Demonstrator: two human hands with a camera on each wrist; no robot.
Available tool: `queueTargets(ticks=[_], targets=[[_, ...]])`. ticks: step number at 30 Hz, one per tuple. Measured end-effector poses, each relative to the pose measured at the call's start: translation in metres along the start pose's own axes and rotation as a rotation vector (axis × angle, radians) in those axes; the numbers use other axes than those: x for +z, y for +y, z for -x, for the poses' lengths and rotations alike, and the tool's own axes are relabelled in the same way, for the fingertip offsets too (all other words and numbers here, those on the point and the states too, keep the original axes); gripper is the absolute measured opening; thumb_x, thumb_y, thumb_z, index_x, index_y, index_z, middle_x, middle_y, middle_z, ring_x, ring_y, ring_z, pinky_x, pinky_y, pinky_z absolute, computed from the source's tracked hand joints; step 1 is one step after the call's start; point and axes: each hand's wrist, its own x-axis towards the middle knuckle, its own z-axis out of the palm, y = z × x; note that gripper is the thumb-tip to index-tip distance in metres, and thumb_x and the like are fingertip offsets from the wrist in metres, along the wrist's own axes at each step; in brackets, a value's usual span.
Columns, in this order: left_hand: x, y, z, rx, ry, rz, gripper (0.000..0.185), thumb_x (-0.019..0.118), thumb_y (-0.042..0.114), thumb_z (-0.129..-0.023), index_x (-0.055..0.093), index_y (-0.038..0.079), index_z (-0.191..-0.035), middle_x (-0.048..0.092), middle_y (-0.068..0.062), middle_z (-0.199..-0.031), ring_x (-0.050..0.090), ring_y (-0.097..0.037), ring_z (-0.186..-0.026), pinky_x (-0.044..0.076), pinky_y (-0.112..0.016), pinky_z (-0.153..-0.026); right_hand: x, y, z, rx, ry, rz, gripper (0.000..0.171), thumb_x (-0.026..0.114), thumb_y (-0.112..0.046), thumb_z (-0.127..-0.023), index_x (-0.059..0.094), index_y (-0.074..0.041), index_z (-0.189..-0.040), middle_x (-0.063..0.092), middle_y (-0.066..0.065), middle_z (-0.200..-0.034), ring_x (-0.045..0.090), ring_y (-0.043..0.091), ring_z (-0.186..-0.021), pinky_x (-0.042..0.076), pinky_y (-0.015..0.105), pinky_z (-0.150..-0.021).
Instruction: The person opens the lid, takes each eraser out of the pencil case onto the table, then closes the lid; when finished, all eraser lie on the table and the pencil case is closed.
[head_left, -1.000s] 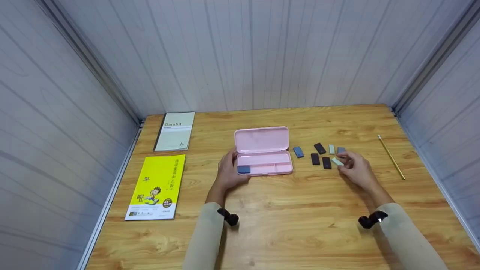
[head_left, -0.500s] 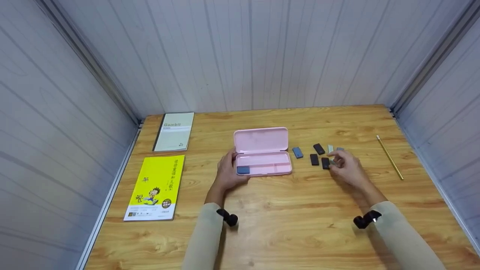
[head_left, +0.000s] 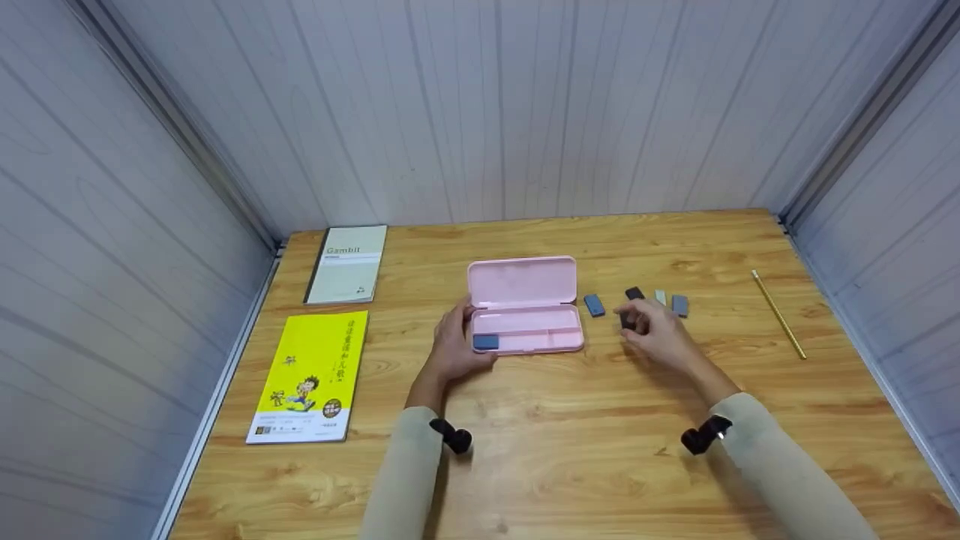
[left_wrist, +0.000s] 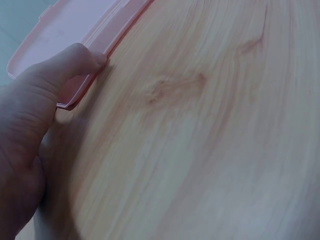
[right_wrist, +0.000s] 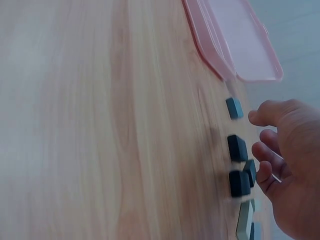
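Observation:
An open pink pencil case (head_left: 523,280) stands mid-table, with a dark blue eraser (head_left: 486,342) in its front left compartment. My left hand (head_left: 454,346) grips the case's left end, its thumb (left_wrist: 75,60) along the near edge. My right hand (head_left: 664,337) hovers over the loose erasers, fingers loosely bent and holding nothing. Just left of it lies a blue eraser (head_left: 594,305), apart from the fingers. Black erasers (right_wrist: 237,148) lie beneath the hand, partly hidden in the head view. A pale green eraser (right_wrist: 244,221) shows in the right wrist view.
Behind the right hand lie another pale green eraser (head_left: 661,297) and a grey-blue one (head_left: 679,305). A gold pencil (head_left: 778,315) rests at the right. On the left are a yellow book (head_left: 311,367) and a grey notebook (head_left: 347,264). Panel walls enclose the table.
My right hand has let go of the pale green eraser beside the black ones and moved left over the black erasers. My left hand has kept its grip on the case.

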Motion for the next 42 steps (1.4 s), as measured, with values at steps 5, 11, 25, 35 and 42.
queueTargets(ticks=[5, 11, 25, 35, 42], targets=[[0.000, 0.000, -0.001, 0.017, 0.000, 0.009, 0.125, 0.097, 0.024, -0.069, 0.032, -0.003, -0.172, 0.061, -0.024, -0.156, 0.050, -0.041, -0.152, 0.024, -0.067, -0.137, 0.014, -0.014, -0.007, -0.035, -0.020, -0.002, 0.032, 0.080, 0.005, -0.098, 0.076, 0.000, -0.129, 0.069, 0.019, -0.106, 0.064, 0.019, -0.091, 0.051, 0.020, -0.078], [0.000, 0.000, 0.001, 0.000, -0.004, 0.008, 0.125, 0.097, 0.025, -0.070, 0.032, 0.000, -0.174, 0.061, -0.021, -0.160, 0.048, -0.040, -0.155, 0.022, -0.065, -0.139, 0.031, -0.031, -0.015, -0.012, -0.079, -0.020, 0.032, 0.078, 0.001, -0.101, 0.075, -0.002, -0.132, 0.071, 0.019, -0.113, 0.068, 0.024, -0.099, 0.054, 0.023, -0.084], [0.000, -0.001, -0.001, -0.027, -0.011, -0.021, 0.125, 0.101, 0.029, -0.073, 0.033, 0.006, -0.175, 0.062, -0.016, -0.163, 0.048, -0.038, -0.153, 0.020, -0.061, -0.140, 0.074, -0.073, -0.033, -0.113, -0.199, -0.094, 0.029, 0.073, -0.003, -0.105, 0.074, -0.004, -0.134, 0.075, 0.019, -0.133, 0.073, 0.034, -0.118, 0.063, 0.046, -0.104], [0.002, 0.002, 0.000, 0.005, 0.013, -0.025, 0.123, 0.100, 0.022, -0.071, 0.035, 0.000, -0.173, 0.065, -0.019, -0.158, 0.049, -0.042, -0.152, 0.026, -0.065, -0.137, 0.104, -0.095, -0.045, -0.188, -0.264, -0.142, 0.029, 0.072, -0.002, -0.105, 0.073, 0.002, -0.134, 0.077, 0.023, -0.135, 0.073, 0.042, -0.126, 0.059, 0.059, -0.115], [0.001, 0.001, 0.001, 0.009, 0.014, -0.017, 0.123, 0.100, 0.021, -0.071, 0.035, 0.000, -0.173, 0.066, -0.020, -0.158, 0.050, -0.042, -0.150, 0.026, -0.064, -0.136, 0.123, -0.101, -0.053, -0.229, -0.269, -0.149, 0.030, 0.074, -0.001, -0.102, 0.075, -0.001, -0.132, 0.080, 0.019, -0.133, 0.073, 0.040, -0.124, 0.060, 0.057, -0.114]])
